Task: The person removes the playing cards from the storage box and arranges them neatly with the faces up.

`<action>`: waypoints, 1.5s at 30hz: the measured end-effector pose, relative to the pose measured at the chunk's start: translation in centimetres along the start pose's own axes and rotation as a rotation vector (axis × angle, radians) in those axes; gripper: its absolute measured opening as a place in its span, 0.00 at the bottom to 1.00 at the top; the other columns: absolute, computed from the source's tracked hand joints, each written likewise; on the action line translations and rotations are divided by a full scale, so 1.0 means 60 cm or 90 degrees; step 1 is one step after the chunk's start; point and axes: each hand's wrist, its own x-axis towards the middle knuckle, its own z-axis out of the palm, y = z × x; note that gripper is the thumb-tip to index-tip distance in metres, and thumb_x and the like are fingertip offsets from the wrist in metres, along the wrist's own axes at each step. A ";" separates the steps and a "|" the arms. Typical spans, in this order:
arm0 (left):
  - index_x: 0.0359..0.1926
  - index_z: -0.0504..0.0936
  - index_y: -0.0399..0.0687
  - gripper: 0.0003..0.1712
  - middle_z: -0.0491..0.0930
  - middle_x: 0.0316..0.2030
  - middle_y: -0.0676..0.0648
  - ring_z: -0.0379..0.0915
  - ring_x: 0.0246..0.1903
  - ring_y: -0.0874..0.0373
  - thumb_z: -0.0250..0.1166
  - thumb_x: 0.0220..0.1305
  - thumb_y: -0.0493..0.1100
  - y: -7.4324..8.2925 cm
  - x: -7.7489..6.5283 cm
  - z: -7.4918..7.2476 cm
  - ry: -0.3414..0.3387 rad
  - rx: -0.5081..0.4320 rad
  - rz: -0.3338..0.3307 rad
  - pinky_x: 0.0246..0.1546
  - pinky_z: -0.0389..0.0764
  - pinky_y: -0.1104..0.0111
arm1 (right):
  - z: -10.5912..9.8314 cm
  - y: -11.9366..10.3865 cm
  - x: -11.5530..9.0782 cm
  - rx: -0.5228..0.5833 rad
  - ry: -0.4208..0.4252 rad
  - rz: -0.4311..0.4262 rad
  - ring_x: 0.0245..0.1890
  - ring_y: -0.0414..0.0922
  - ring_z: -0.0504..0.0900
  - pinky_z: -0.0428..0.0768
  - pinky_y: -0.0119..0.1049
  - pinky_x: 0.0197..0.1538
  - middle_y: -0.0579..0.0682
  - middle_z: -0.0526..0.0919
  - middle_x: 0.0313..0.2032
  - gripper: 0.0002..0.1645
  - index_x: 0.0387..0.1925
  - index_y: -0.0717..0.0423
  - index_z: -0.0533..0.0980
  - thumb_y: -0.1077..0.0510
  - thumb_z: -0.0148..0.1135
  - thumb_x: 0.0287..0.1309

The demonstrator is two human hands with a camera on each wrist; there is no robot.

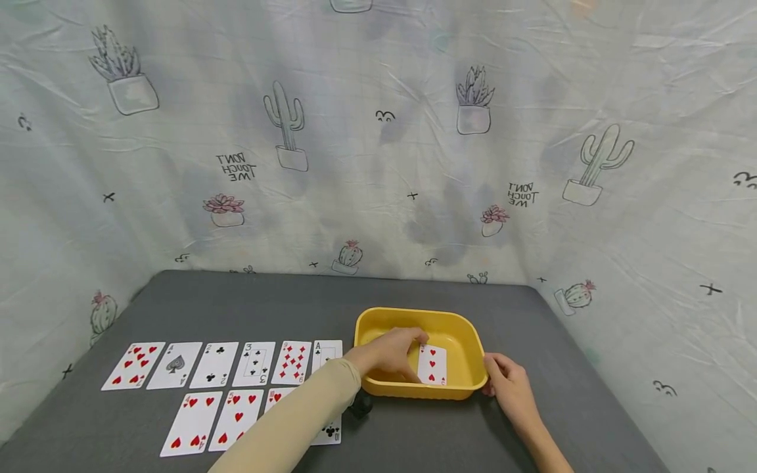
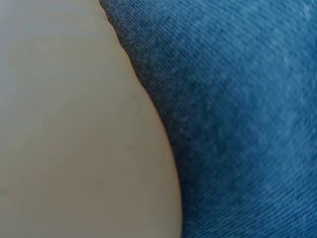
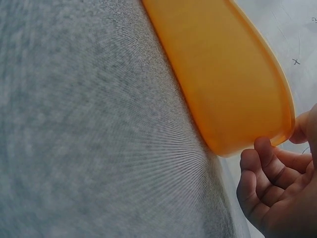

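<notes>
A yellow tray [image 1: 422,392] stands on the grey table. Inside it lies a playing card with red hearts [image 1: 434,365]. My left hand [image 1: 390,351] reaches into the tray from the left, fingers and thumb bent around the card's left side; whether they grip it cannot be made out. At the tray's right front corner, my right hand [image 1: 507,382] holds the rim. The right wrist view shows the thumb partly behind the tray wall [image 3: 223,74] and the fingers [image 3: 267,171] bent under its corner. The left wrist view has no hand in it.
Several playing cards lie face up in two rows to the left, such as the ace of spades [image 1: 175,365] and four of hearts [image 1: 190,424]; the left sleeve [image 1: 296,417] hides some. Blue denim [image 2: 237,109] fills much of the left wrist view. A printed cloth [image 1: 367,197] surrounds the table.
</notes>
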 end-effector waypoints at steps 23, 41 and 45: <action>0.65 0.70 0.42 0.49 0.71 0.53 0.52 0.74 0.40 0.64 0.84 0.40 0.40 0.014 -0.028 -0.032 0.062 -0.142 0.027 0.41 0.77 0.74 | 0.001 0.002 -0.003 0.011 0.005 -0.019 0.22 0.50 0.76 0.77 0.36 0.28 0.57 0.75 0.22 0.18 0.46 0.67 0.78 0.54 0.52 0.74; 0.71 0.64 0.54 0.53 0.68 0.60 0.53 0.74 0.42 0.56 0.81 0.45 0.36 -0.008 -0.261 -0.117 0.217 -0.136 0.061 0.43 0.80 0.62 | 0.002 0.002 -0.004 -0.003 0.004 -0.010 0.24 0.52 0.77 0.77 0.36 0.28 0.60 0.76 0.23 0.19 0.47 0.66 0.79 0.53 0.52 0.74; 0.71 0.63 0.60 0.53 0.69 0.58 0.56 0.75 0.42 0.55 0.81 0.45 0.39 -0.020 -0.308 -0.121 0.224 -0.123 0.022 0.43 0.79 0.63 | 0.001 0.001 -0.004 -0.006 0.009 -0.006 0.24 0.52 0.77 0.77 0.36 0.28 0.60 0.76 0.23 0.19 0.47 0.66 0.79 0.52 0.52 0.74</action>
